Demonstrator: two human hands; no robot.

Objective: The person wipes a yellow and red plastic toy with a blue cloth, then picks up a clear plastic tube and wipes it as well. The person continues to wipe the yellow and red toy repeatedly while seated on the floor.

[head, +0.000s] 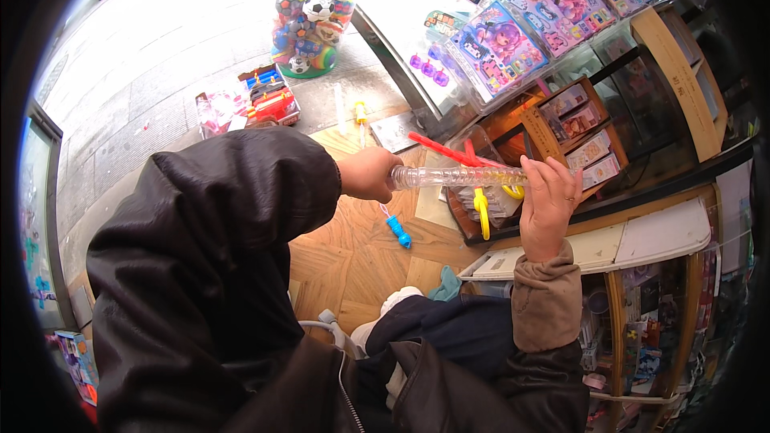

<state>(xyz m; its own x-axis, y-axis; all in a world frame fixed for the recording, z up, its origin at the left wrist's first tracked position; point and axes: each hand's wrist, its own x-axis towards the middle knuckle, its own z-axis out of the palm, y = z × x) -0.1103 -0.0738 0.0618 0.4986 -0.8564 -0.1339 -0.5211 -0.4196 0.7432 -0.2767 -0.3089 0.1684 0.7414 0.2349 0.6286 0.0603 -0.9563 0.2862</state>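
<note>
A clear ribbed plastic tube [442,177] lies level across the space in front of me. My left hand [372,173] is closed around its left end, where the tube narrows to a threaded neck. The right end meets the fingers of my right hand [546,207], which hold it from the far side of the picture; that tip is hidden. Beyond the tube, red sticks [442,147] and yellow curved handles [481,211] cross over a clear plastic container [475,139]. Below the tube, a small blue plastic toy [397,231] with a pale loop rests on the wooden floor.
A yellow-handled wand [361,113] lies ahead on the floor, beside a grey plate [397,131]. Toy vehicles [274,102] and a stack of balls [310,24] stand at the doorway. Boxed toys [499,48] and a glass showcase [643,325] line the right side.
</note>
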